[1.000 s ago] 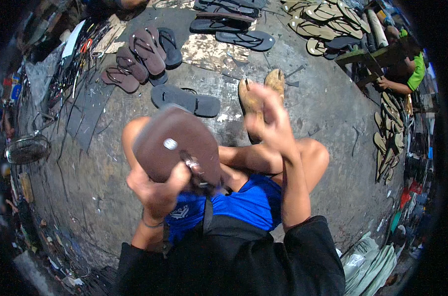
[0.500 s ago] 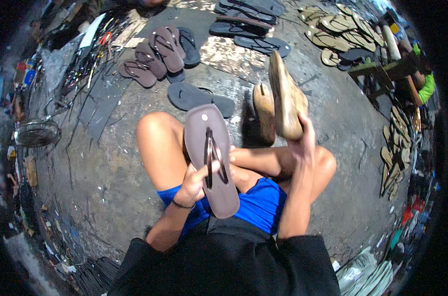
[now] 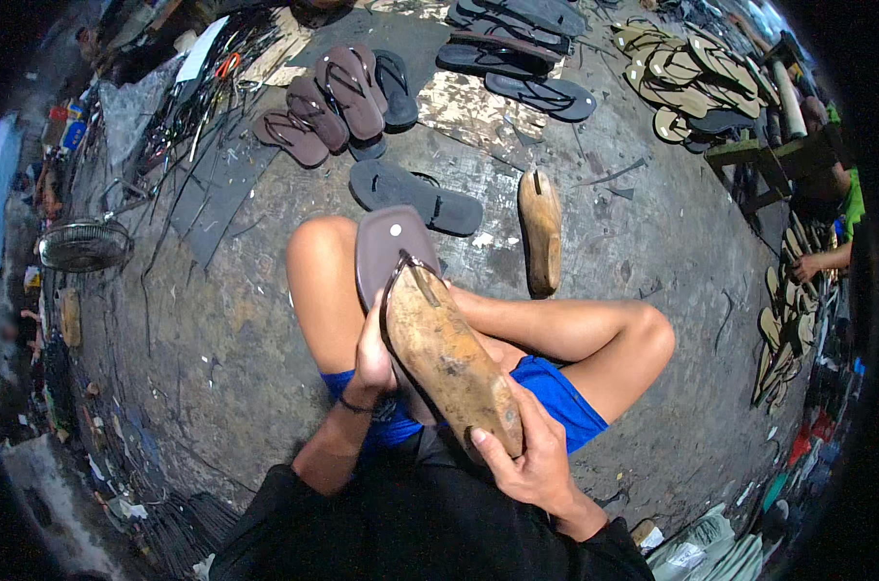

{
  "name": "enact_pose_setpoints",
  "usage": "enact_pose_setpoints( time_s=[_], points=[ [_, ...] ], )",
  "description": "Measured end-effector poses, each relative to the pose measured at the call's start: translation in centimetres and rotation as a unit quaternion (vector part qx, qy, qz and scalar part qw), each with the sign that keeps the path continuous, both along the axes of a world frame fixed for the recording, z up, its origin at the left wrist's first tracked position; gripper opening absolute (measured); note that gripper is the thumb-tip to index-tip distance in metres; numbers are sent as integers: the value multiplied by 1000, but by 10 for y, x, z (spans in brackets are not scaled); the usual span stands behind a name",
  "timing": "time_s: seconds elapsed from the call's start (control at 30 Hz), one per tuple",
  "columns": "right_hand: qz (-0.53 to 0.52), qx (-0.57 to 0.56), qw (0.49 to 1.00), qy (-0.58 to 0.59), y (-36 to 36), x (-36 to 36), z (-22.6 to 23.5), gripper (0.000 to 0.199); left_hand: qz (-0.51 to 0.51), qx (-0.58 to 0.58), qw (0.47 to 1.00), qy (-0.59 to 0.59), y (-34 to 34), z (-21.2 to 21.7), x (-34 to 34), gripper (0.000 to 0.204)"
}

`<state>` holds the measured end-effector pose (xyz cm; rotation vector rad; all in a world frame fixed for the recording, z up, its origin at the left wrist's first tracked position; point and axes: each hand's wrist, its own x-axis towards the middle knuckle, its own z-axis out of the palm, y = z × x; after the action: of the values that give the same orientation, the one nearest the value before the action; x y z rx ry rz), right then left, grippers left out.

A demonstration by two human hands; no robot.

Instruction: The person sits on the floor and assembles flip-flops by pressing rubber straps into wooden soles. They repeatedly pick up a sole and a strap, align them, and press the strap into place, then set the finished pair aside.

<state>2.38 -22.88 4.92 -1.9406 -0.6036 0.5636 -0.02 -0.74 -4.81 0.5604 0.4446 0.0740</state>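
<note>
A mauve-brown flip-flop [image 3: 381,254] lies over my lap, with my left hand [image 3: 373,353] closed round its left side. On top of it rests a worn wooden shoe last [image 3: 454,353], its slotted toe end pushed in at the dark straps. My right hand [image 3: 528,450] grips the last's heel end, thumb on the upper face. The last covers most of the sole and the straps. A second wooden last [image 3: 540,232] stands on the floor beyond my folded leg. Just past my knee, a dark grey pair of flip-flops [image 3: 415,197] lies overlapped.
Brown flip-flops [image 3: 350,92] lie fanned out ahead left, with dark ones [image 3: 541,97] ahead. Tan flip-flops [image 3: 691,73] are heaped at the far right, near a wooden stand [image 3: 764,165]. Another person's hand [image 3: 807,268] reaches toward more tan pairs. A fan [image 3: 86,244] stands left.
My right hand has brought the wooden last from the far right down onto the flip-flop, its toe end now at the straps. My left hand has shifted to the flip-flop's side.
</note>
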Motion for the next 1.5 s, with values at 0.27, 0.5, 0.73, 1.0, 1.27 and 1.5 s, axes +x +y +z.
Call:
enact_pose_setpoints(
  time_s=[0.27, 0.5, 0.73, 1.0, 1.27, 1.5],
  points=[
    [-17, -14, 992, -124, 36, -13, -16, 65, 84, -34, 994, 60, -14, -14, -29, 96],
    [-89, 27, 984, -155, 77, -9, -36, 61, 98, -21, 994, 40, -9, -11, -19, 101],
    [-126, 56, 978, -159, 93, -7, -44, 60, 135, -67, 988, 25, -4, -25, -11, 94],
    [-131, 74, 960, -236, 85, 16, -29, 60, 99, 157, 982, 38, -1, 2, 16, 68],
    [-90, 60, 965, -239, 72, 29, -18, 56, -36, 278, 958, -58, -1, 32, 26, 107],
    [-86, 123, 977, -153, 68, 72, -26, 61, -76, 235, 965, -91, -19, 24, 8, 110]
  ],
)
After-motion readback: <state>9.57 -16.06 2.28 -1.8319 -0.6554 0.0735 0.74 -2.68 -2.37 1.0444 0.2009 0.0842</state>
